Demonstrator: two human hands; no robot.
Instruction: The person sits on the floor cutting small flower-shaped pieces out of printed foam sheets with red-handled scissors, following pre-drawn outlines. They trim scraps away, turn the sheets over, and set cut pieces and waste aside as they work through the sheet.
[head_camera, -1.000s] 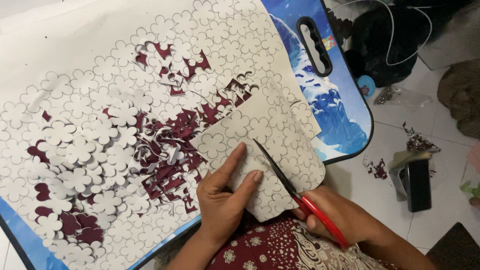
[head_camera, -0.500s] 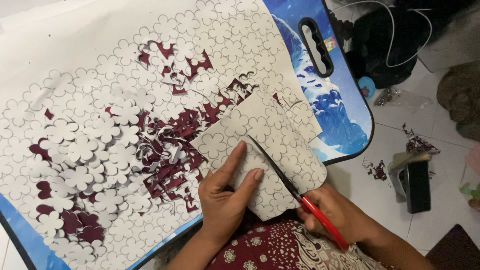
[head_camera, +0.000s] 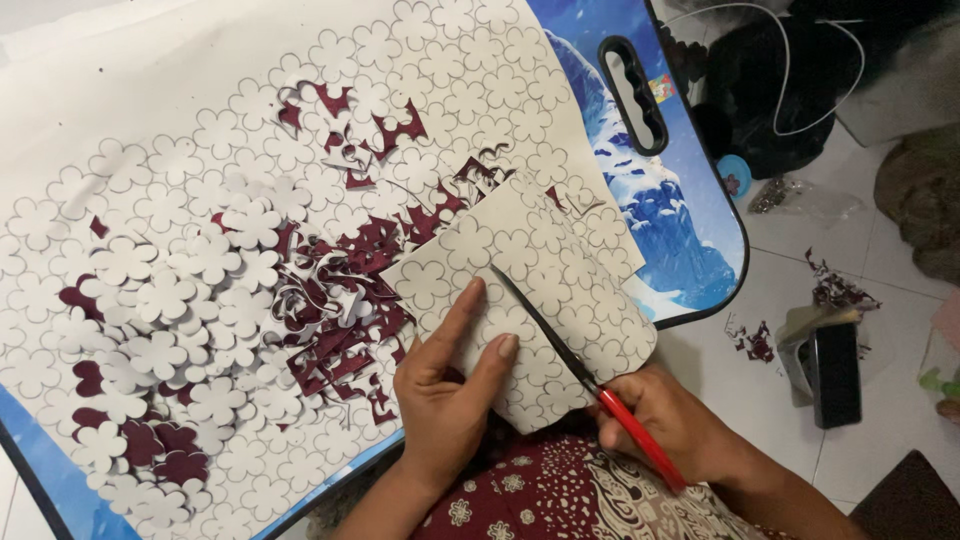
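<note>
White foam sheet piece, printed all over with flower outlines, lies under the fingers of the left hand, which presses it flat with the index finger and thumb spread apart on its near-left part; the piece reaches away from the fingertips toward the upper right, over the edge of the table. The right hand is curled tight around the red handles of a pair of scissors, and the dark blades run from those fingers up and left across the sheet, their tip ending just beyond the left index fingertip; the blades look nearly closed, lying as one thin line on the sheet. Beyond the left fingertips, to the left, a heap of cut white foam flowers sits mixed with maroon scraps on a larger white sheet of flower outlines that covers most of the blue picture-printed folding table. Past the right hand's knuckles, out on the tiled floor, a black phone lies near a few more maroon scraps. Beneath both wrists is a maroon patterned cloth on the person's lap
</note>
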